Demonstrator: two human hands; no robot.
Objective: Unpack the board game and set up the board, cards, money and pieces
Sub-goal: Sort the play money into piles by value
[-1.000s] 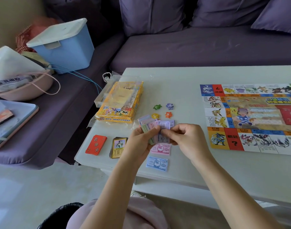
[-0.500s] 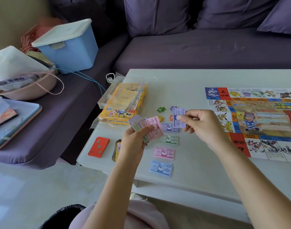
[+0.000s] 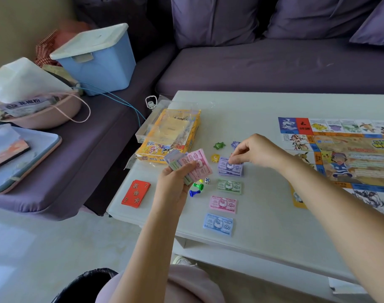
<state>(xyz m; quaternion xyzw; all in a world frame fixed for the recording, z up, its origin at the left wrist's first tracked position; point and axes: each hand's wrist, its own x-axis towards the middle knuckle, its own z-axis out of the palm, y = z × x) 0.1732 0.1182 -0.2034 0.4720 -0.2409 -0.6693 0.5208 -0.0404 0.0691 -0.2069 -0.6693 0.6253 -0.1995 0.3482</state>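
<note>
My left hand (image 3: 175,184) grips a fanned stack of play money (image 3: 190,164), pink notes on top, above the white table (image 3: 263,215). My right hand (image 3: 254,150) pinches the top purple note on the purple 5000 pile (image 3: 230,168). Below it lie a green 2000 pile (image 3: 229,186), a pink 1000 pile (image 3: 223,204) and a blue 500 pile (image 3: 218,224) in a column. The game board (image 3: 343,154) lies open at the right. A red card deck (image 3: 136,193) sits at the left. Star tokens (image 3: 219,145), green and blue pawns (image 3: 196,189) and a die (image 3: 207,181) lie between.
The yellow game box (image 3: 171,134) with its clear lid sits at the table's far left. A purple sofa (image 3: 274,66) wraps behind and left, holding a blue lidded bin (image 3: 97,60), a pink basin (image 3: 44,112) and a tray (image 3: 22,158).
My right hand drew a purple note from the stack and carried it right and down onto the purple pile. My left hand stayed put with the fanned stack.
</note>
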